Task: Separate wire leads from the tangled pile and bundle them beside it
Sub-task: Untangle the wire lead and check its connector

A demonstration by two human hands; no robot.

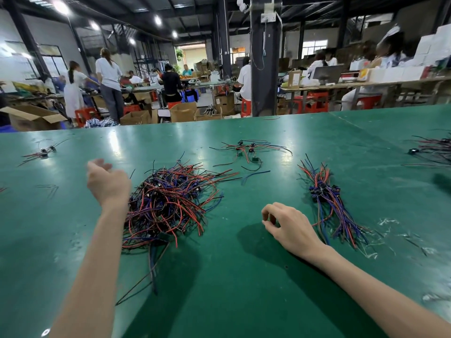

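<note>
A tangled pile of red, blue and black wire leads (168, 203) lies on the green table (231, 276) at centre left. To its right lies a straighter bundle of leads (329, 206) with black parts at its middle. My left hand (107, 181) hovers just left of the pile, fingers loosely curled, holding nothing I can see. My right hand (288, 225) rests on the table between pile and bundle, fingers curled with thumb near the fingertips; nothing shows between them.
A few loose leads (249, 150) lie beyond the pile, more at the far left (44, 152) and another heap at the right edge (434, 150). Clear plastic scraps (390, 223) lie right of the bundle. People work at benches beyond the table's far edge.
</note>
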